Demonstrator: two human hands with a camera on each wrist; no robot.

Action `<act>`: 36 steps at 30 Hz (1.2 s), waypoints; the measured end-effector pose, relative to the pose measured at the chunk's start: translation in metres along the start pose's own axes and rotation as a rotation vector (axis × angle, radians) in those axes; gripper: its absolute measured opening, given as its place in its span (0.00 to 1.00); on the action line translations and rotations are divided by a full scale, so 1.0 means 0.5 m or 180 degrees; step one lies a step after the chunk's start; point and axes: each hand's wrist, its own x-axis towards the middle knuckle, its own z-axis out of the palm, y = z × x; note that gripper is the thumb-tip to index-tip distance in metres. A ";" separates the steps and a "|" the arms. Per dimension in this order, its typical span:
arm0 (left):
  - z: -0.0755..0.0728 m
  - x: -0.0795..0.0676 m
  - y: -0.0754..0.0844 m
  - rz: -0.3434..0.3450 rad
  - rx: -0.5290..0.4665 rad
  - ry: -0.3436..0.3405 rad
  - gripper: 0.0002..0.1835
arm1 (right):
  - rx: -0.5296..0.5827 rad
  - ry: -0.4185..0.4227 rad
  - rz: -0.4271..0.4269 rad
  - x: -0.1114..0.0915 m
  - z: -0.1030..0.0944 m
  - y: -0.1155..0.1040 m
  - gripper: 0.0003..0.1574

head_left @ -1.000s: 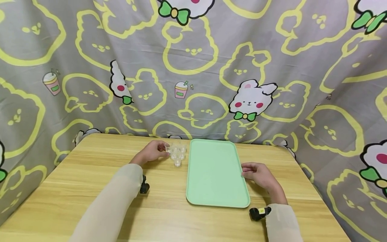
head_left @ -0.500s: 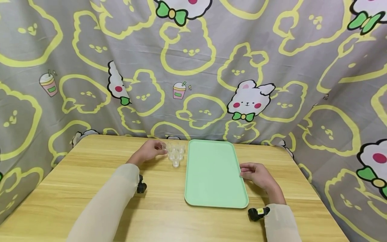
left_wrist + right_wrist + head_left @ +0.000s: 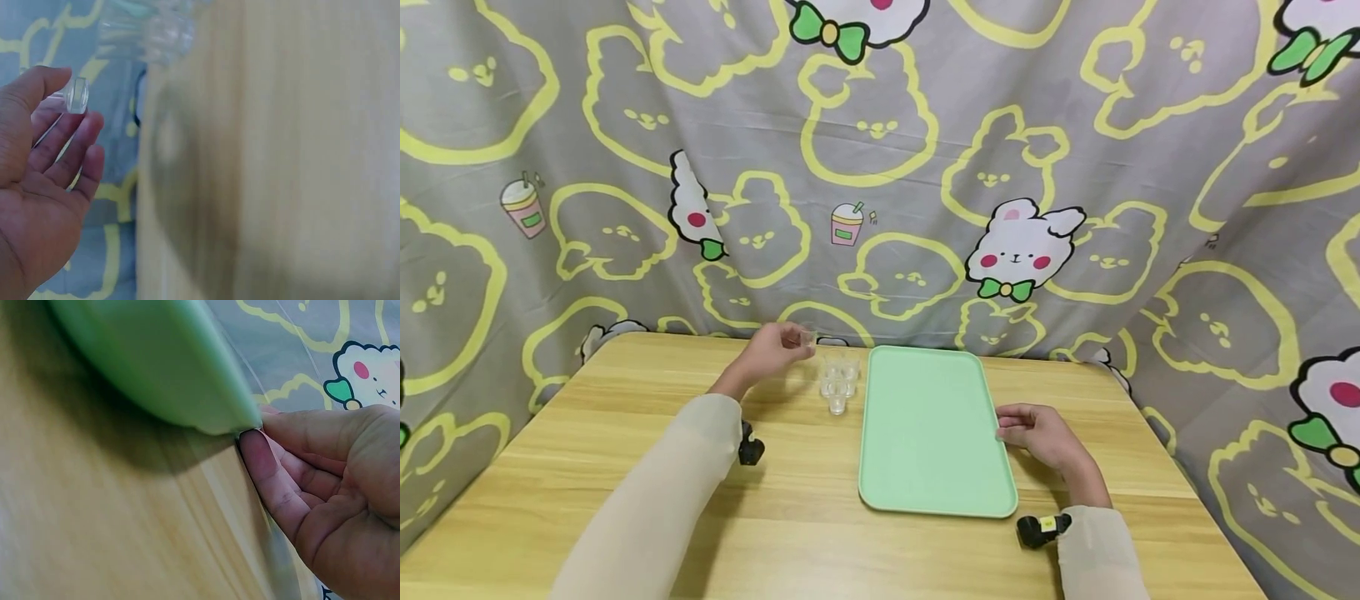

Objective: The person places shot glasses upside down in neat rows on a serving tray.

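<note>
My left hand (image 3: 769,350) pinches a small clear shot glass (image 3: 76,95) between thumb and fingers, raised above the far edge of the table. Just to its right, a tight cluster of several clear shot glasses (image 3: 838,382) stands on the wood. Beside them lies a pale green rectangular tray (image 3: 936,433), bare on top. At the tray's right edge, my right hand (image 3: 1047,437) holds the rim between thumb and index finger, as the right wrist view shows up close.
The light wooden table (image 3: 797,533) meets a grey patterned curtain (image 3: 895,200) at its back. A small black wrist camera (image 3: 1037,531) sits at the right sleeve, another black camera (image 3: 750,446) at the left.
My left hand has risen from beside the cluster, lifting one shot glass up and slightly left. My right hand and the tray have stayed in place.
</note>
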 end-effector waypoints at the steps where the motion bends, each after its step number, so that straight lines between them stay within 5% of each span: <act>1: 0.000 0.004 0.006 0.0023 0.0000 0.0027 0.16 | -0.0005 -0.0002 -0.0002 -0.001 -0.001 0.000 0.26; 20: 0.051 0.039 0.141 0.0286 -0.0197 -0.0030 0.21 | 0.0044 -0.0007 -0.0004 -0.002 -0.005 0.004 0.25; 36: 0.155 0.076 0.227 0.0690 -0.0474 -0.0159 0.22 | 0.0061 -0.0039 -0.0017 0.003 0.000 0.005 0.26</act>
